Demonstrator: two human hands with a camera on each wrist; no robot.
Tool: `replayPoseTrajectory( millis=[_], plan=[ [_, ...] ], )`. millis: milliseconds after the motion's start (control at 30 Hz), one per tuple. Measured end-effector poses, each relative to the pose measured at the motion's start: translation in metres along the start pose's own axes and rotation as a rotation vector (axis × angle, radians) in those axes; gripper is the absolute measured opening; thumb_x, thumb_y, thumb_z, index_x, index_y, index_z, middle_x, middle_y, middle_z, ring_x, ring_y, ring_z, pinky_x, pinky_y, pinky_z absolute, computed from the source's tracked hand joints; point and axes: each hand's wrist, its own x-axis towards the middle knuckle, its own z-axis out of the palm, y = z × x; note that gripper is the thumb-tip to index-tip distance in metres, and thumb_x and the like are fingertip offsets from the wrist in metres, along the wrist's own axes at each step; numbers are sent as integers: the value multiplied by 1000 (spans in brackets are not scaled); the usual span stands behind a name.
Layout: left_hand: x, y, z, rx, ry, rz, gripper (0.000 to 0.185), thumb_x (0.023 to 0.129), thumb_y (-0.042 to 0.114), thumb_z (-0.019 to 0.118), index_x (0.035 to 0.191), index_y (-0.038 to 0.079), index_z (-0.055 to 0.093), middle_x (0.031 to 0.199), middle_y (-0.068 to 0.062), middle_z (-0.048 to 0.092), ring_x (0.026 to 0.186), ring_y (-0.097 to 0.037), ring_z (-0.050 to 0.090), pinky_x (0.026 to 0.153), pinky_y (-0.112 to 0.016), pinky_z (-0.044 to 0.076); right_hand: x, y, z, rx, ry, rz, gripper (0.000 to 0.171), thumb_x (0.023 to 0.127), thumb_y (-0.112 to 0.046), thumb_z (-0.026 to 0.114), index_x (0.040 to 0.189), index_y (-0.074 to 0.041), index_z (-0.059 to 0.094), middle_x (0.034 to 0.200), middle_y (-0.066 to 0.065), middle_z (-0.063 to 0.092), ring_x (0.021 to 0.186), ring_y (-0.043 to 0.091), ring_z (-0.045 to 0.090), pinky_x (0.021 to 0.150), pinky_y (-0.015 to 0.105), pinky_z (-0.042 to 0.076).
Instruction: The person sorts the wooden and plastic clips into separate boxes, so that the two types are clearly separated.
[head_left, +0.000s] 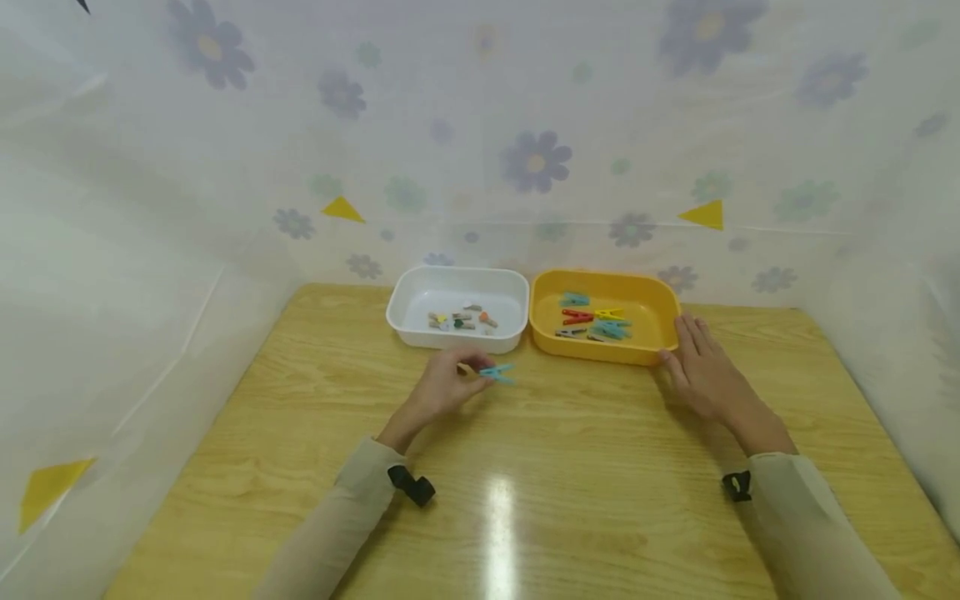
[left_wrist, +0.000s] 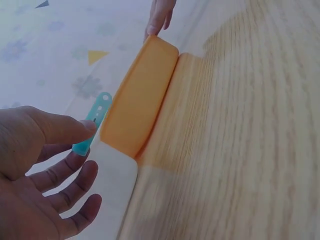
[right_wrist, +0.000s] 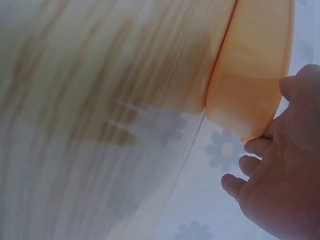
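My left hand [head_left: 446, 385] pinches a light-blue clothespin [head_left: 498, 373] between thumb and fingertips, just in front of the white tray [head_left: 457, 342]. In the left wrist view the same clothespin [left_wrist: 97, 120] points up past the thumb, and the other fingers are loosely bent. At the right end of the yellow tray [head_left: 600, 350], my right hand [head_left: 705, 379] rests with its fingers along the side and its thumb at the front corner. Inside that tray lie a red clothespin [head_left: 577, 317], a yellow clothespin [head_left: 611, 314] and several blue and grey ones.
The two trays stand side by side at the back of the wood-grain table [head_left: 570, 467]. In the white one are several small wooden clips [head_left: 462, 325] with coloured decorations. A flower-print sheet [head_left: 480, 108] hangs behind and around the table.
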Motion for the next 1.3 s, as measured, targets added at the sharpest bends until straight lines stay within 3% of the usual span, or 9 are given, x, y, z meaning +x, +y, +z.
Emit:
replayPoseTrajectory(
  millis=[167, 333, 567, 933, 1167, 1300],
  plan=[
    [2, 4, 5, -17, 19, 10, 13, 91, 13, 80, 103, 10, 76, 101, 0, 74, 95, -17, 68, 84, -41, 58, 1, -1, 0, 0, -4, -15, 72, 114, -38, 25, 159, 12, 0, 164, 36, 0, 152, 52, -2, 122, 61, 4],
    [9, 13, 13, -35, 37, 40, 15, 91, 13, 80, 105, 9, 76, 103, -1, 74, 94, -16, 68, 84, -35, 57, -1, 1, -1, -2, -16, -15, 72, 114, -38, 25, 158, 13, 0, 164, 36, -1, 152, 50, -5, 123, 58, 0],
    [21, 22, 24, -51, 25, 62, 16, 91, 13, 81, 105, 7, 75, 103, -2, 73, 94, -17, 68, 86, -36, 58, -2, 3, 0, 14, -19, -13, 72, 114, -38, 25, 158, 13, 0, 164, 37, -1, 152, 50, -6, 122, 61, 1],
    [53, 48, 42, -123, 45, 153, 17, 93, 10, 78, 109, 4, 74, 105, -8, 72, 94, -23, 68, 90, -50, 56, 0, 2, -2, 15, -24, -18, 71, 114, -38, 23, 158, 13, -1, 164, 36, -4, 152, 50, -8, 123, 60, 0],
    [73, 58, 54, -121, 61, 174, 16, 94, 12, 76, 109, 6, 74, 105, -6, 72, 94, -15, 66, 88, -37, 57, -1, 2, 0, 24, -5, -27, 71, 114, -37, 24, 158, 13, -1, 164, 35, -5, 152, 49, -8, 122, 61, 1],
    [86, 63, 63, -156, 56, 160, 16, 96, 11, 75, 110, 6, 74, 107, -8, 73, 96, -17, 66, 91, -39, 56, 1, 3, 1, 28, 8, -35, 72, 114, -37, 26, 158, 14, 0, 164, 36, -4, 152, 50, -7, 122, 63, 3]
  ],
)
